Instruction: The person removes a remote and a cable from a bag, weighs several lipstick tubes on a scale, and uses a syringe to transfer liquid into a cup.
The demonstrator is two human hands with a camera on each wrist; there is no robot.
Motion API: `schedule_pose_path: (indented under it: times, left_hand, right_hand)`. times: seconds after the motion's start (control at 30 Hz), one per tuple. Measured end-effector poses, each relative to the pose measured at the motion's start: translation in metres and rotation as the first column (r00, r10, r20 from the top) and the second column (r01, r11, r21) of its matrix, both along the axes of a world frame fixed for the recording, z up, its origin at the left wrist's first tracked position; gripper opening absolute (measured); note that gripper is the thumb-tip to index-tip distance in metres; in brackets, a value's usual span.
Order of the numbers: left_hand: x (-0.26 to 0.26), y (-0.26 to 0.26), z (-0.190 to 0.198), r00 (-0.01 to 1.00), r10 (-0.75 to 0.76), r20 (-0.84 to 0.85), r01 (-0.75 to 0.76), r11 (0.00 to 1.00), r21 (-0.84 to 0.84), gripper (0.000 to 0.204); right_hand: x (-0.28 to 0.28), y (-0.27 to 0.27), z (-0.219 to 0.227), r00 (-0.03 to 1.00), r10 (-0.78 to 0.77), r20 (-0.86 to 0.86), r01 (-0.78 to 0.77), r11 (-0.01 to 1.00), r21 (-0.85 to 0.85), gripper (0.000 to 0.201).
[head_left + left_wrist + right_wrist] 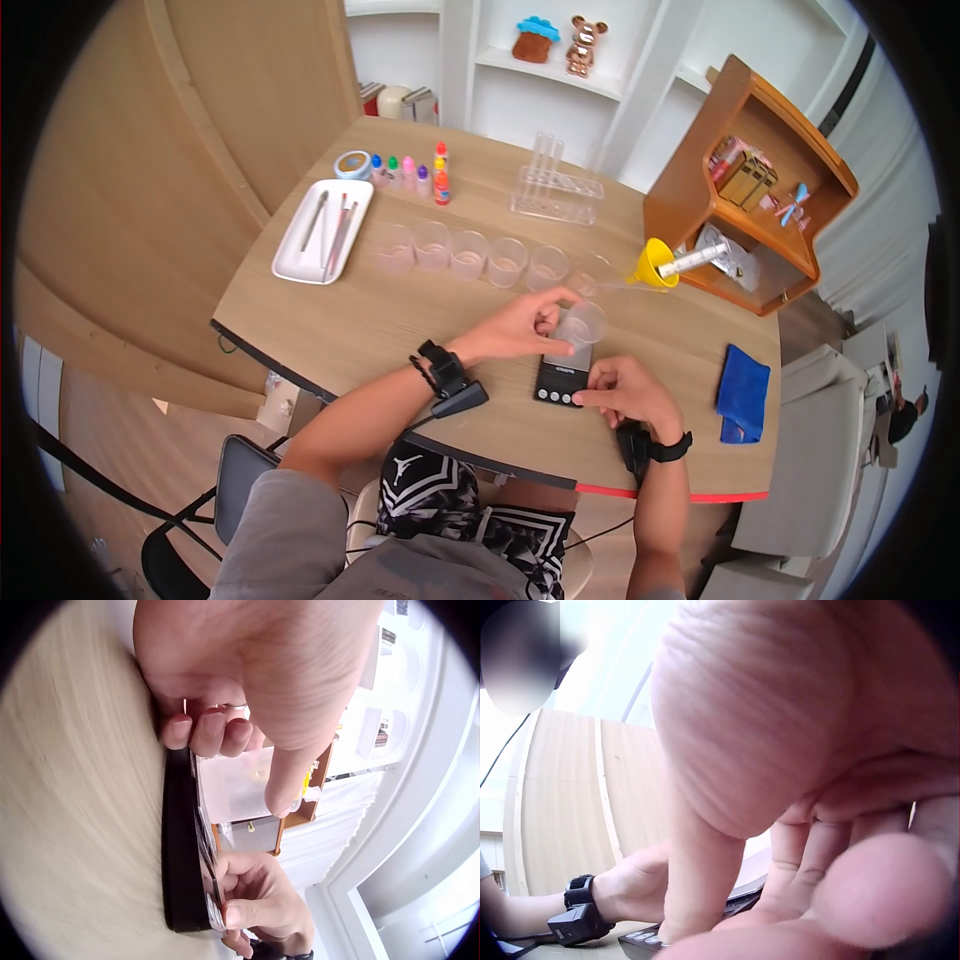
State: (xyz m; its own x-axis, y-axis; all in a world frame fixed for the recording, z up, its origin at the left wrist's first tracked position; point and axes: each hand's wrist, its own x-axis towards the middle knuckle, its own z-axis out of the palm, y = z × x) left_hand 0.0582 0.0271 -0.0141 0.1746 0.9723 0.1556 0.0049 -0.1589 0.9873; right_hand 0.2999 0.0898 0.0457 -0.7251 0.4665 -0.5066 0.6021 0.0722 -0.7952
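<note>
A small black digital scale [562,381] with a silver plate and round buttons lies near the table's front edge. On its plate is a clear plastic cup [587,321], which my left hand [520,326] holds between thumb and fingers. In the left wrist view the cup [234,787] stands behind the left thumb, its far side hidden by the hand. My right hand [640,393] is at the scale's right front corner, thumb on the end button and the other fingers curled along the side. Its own palm hides most of the scale in the right wrist view.
Several clear cups [468,256] stand in a row behind the scale. Nearby are a yellow funnel [655,262], a test tube rack [556,196], dropper bottles [408,174] and a white tray [287,262] with brushes. A blue cloth [743,394] lies right, a wooden cabinet [690,150] behind.
</note>
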Motion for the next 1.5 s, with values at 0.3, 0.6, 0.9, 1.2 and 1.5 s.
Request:
schedule_pose_path:
  times: [0.3, 0.6, 0.9, 1.2, 1.5]
  left_hand:
    - [0.005, -0.006, 0.01, 0.991, 0.082, -0.105, -0.071, 0.992, 0.106, 0.063]
    - [0.013, -0.02, 0.058, 0.789, 0.37, -0.49, -0.189, 0.906, 0.379, 0.065]
    - [0.022, -0.013, 0.071, 0.671, 0.327, -0.665, -0.045, 0.914, 0.404, 0.055]
    - [-0.065, -0.11, 0.104, 0.647, 0.524, -0.555, -0.41, 0.852, 0.326, 0.061]
    - [-0.175, -0.166, 0.08, 0.335, 0.71, -0.619, -0.69, 0.632, 0.352, 0.059]
  right_hand:
    - [0.009, 0.008, -0.004, 0.999, 0.02, -0.047, -0.022, 0.999, -0.037, 0.031]
    - [0.014, 0.014, -0.01, 0.996, 0.022, -0.092, -0.033, 0.992, -0.121, 0.026]
    - [0.018, 0.019, -0.02, 0.985, 0.011, -0.175, -0.04, 0.986, -0.161, 0.023]
    - [0.02, 0.022, -0.02, 0.974, -0.021, -0.227, -0.016, 0.987, -0.158, 0.026]
    - [0.018, 0.025, -0.021, 0.976, -0.01, -0.216, -0.022, 0.989, -0.149, 0.023]
